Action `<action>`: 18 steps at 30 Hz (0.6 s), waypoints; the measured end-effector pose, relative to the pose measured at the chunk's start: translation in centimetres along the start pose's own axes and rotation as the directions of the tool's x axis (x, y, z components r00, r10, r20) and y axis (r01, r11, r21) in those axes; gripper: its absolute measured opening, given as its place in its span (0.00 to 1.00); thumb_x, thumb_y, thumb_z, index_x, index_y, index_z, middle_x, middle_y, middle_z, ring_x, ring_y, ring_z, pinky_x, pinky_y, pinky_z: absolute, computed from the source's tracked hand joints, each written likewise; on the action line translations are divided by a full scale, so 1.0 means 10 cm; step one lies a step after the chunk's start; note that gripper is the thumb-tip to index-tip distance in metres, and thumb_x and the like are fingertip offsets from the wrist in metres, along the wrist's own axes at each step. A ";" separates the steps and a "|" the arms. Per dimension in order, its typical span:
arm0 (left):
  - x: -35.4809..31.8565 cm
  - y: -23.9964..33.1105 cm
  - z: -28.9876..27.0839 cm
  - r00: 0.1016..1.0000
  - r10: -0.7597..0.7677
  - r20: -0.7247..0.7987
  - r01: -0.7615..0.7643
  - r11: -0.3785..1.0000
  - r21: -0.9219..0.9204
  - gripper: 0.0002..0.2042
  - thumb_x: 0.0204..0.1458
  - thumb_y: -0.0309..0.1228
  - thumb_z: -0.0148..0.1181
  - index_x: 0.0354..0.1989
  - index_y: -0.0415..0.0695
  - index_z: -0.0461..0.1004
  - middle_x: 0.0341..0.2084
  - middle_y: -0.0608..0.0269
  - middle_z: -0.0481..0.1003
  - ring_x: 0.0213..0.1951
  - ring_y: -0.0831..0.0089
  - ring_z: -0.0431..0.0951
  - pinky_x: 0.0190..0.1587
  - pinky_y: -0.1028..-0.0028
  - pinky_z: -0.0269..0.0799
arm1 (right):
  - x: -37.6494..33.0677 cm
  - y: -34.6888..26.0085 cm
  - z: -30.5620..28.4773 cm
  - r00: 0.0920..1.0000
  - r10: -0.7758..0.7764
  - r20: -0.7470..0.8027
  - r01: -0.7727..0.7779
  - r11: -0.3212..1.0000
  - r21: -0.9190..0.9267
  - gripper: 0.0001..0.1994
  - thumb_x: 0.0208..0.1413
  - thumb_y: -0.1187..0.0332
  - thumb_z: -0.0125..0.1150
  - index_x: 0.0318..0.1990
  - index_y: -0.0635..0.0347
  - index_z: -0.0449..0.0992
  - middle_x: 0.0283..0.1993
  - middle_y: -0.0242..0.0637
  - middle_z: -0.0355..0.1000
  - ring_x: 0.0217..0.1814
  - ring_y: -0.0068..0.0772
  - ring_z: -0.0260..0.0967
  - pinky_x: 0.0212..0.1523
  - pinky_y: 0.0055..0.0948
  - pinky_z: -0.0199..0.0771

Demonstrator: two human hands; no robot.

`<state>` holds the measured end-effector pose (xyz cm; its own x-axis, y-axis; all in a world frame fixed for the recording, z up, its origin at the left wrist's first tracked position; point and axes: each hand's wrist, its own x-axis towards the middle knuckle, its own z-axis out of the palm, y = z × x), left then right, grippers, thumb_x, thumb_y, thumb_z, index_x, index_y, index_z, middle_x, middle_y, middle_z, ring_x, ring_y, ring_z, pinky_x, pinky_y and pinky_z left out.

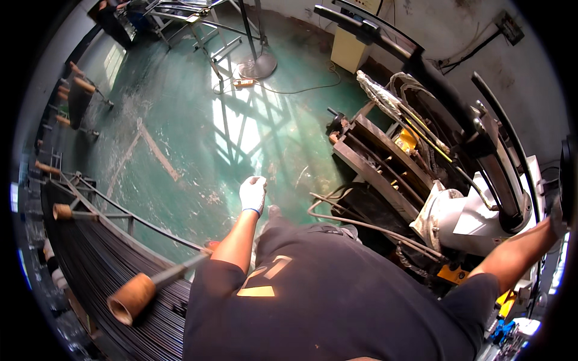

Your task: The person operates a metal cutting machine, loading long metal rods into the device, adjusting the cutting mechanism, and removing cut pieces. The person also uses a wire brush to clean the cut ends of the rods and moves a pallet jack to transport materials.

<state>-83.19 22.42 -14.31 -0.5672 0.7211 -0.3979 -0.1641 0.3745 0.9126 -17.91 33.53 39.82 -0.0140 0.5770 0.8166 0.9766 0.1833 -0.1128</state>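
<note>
My left hand (253,194), in a white knitted glove with a blue cuff edge, hangs in front of me above the green floor. Its fingers are curled in, and nothing shows in them. My right arm (519,256) stretches out to the far right, beside a machine with a white housing (460,210) and a thick black bar (448,90). At the dark right rim sits my right hand (561,222), next to a dark round part. Its fingers are hidden in shadow there, so what it touches cannot be made out.
Long dark rods (108,259) lie in a metal rack at my left, with a brown tube (131,299) on its post. A steel vise-like frame (385,165) and a bent hose (361,225) are at right. A round stand base (257,65) and cable lie ahead.
</note>
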 end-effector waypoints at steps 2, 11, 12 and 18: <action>0.33 0.21 -0.32 0.999 -0.003 0.033 0.005 0.999 -0.048 0.09 0.66 0.31 0.66 0.44 0.38 0.84 0.31 0.63 0.82 0.26 0.77 0.75 0.31 0.73 0.71 | -0.33 -0.90 0.44 0.999 0.017 0.036 -0.025 0.966 0.256 0.25 0.65 0.63 0.69 0.64 0.72 0.79 0.50 0.48 0.83 0.54 0.41 0.80 0.58 0.35 0.80; 1.85 0.80 -0.82 0.998 -0.054 0.010 0.055 0.998 -0.031 0.07 0.64 0.29 0.67 0.43 0.37 0.83 0.30 0.63 0.81 0.26 0.76 0.74 0.31 0.71 0.73 | -1.59 -3.30 3.67 0.152 -0.112 0.982 -0.668 0.721 0.185 0.28 0.69 0.62 0.65 0.74 0.65 0.74 0.71 0.54 0.78 0.73 0.43 0.75 0.75 0.37 0.71; 1.98 0.92 -0.70 0.995 -0.081 0.052 0.082 0.997 -0.017 0.07 0.64 0.29 0.67 0.43 0.37 0.83 0.30 0.63 0.81 0.26 0.76 0.74 0.32 0.71 0.74 | -2.06 -3.18 4.15 0.270 -0.166 0.949 -0.741 0.593 0.314 0.24 0.69 0.64 0.63 0.69 0.65 0.77 0.61 0.47 0.82 0.61 0.34 0.78 0.65 0.34 0.76; 3.09 1.75 -0.41 0.977 -0.088 0.192 0.066 0.991 0.117 0.09 0.67 0.31 0.67 0.45 0.37 0.84 0.33 0.61 0.83 0.29 0.75 0.77 0.36 0.71 0.79 | -2.30 -3.71 5.94 0.076 0.092 0.993 -0.979 0.196 0.057 0.14 0.67 0.66 0.68 0.53 0.67 0.81 0.33 0.31 0.77 0.32 0.23 0.72 0.36 0.29 0.75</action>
<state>-106.87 48.86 -10.20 -0.3848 0.7840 -0.4871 -0.1053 0.4871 0.8670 -66.58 60.78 -8.40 -0.1240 0.8510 -0.5103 0.1931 -0.4838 -0.8536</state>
